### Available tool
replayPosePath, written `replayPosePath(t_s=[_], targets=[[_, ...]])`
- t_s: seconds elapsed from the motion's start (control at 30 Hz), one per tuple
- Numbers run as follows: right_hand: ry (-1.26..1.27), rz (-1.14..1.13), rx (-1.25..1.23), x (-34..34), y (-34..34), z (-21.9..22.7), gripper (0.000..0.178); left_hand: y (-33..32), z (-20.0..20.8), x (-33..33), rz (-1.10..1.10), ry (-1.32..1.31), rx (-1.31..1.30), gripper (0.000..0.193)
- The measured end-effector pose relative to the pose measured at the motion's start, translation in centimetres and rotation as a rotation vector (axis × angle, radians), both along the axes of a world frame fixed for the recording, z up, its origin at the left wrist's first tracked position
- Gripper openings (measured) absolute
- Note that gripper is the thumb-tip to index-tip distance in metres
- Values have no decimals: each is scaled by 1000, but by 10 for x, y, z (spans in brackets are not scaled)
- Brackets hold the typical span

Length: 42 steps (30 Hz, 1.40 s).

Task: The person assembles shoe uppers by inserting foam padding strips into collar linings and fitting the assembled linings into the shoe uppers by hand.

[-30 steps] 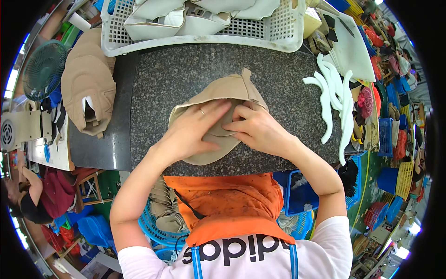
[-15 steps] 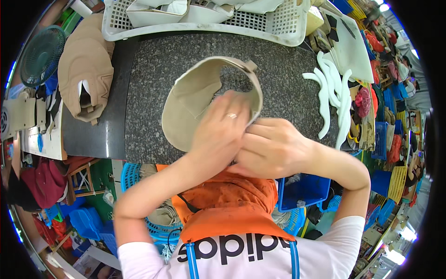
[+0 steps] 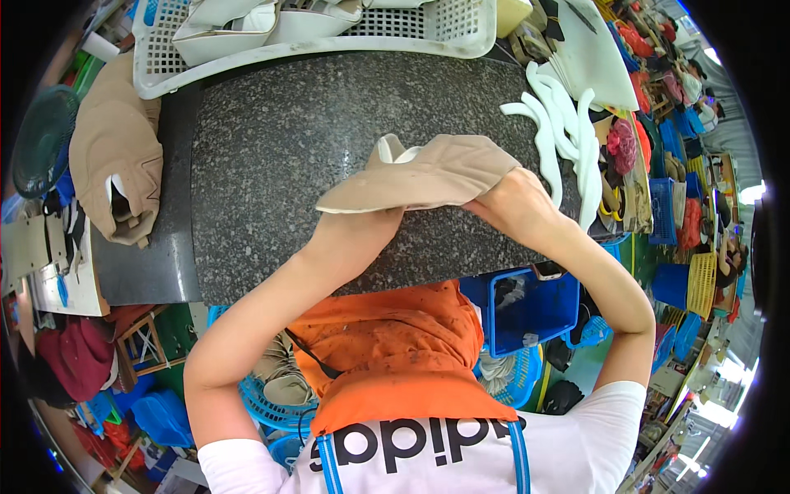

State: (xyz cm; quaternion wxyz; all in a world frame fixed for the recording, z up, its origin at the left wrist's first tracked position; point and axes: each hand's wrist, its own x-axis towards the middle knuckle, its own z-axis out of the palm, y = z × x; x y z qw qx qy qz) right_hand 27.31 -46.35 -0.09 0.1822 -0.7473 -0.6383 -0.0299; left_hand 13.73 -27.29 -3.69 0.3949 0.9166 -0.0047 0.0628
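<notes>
A beige cap (image 3: 444,174) is held up in both hands over the dark speckled tabletop (image 3: 271,156). Its outer side faces up, and a white lining shows at a gap on its far edge. My left hand (image 3: 360,236) reaches under the cap's left part, its fingers hidden beneath the fabric. At the cap's right end, my right hand (image 3: 520,207) grips the edge, with most of its fingers covered by the cloth.
At the far side stands a white plastic basket (image 3: 321,45) of pale cap pieces. Stacked beige caps (image 3: 115,152) lie at the left. White wavy strips (image 3: 543,152) rest at the right. A blue bin (image 3: 535,317) is below the table's near edge.
The cap has been turned from its open inner side to its outer side. My hands have moved apart, the right one toward the right. The whole view has shifted somewhat.
</notes>
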Motion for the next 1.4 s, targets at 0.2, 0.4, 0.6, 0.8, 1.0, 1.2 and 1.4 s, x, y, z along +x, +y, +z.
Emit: replayPosePath(t_s=[0.2, 0.4, 0.6, 0.8, 1.0, 1.2, 1.4], targets=[[-89, -16, -327, -5, -24, -15, 27, 26, 13, 3, -308, -34, -244, 27], [-273, -17, 24, -1, -5, -3, 16, 33, 36, -24, -274, -231, 493, 17], [1064, -200, 530, -63, 29, -5, 17, -13, 23, -37, 250, 26, -1246, 28], [914, -622, 573, -88, 48, 10, 14, -30, 24, -34, 218, -39, -1786, 34], [420, 22, 789, -67, 47, -8, 36, -30, 30, -40, 173, -227, -1617, 34], [1639, -454, 823, -68, 69, 6, 40, -26, 58, -48, 181, -222, -108, 38], [2284, -510, 1135, -56, 54, -5, 35, -12, -7, -85, 211, 58, -1405, 33]])
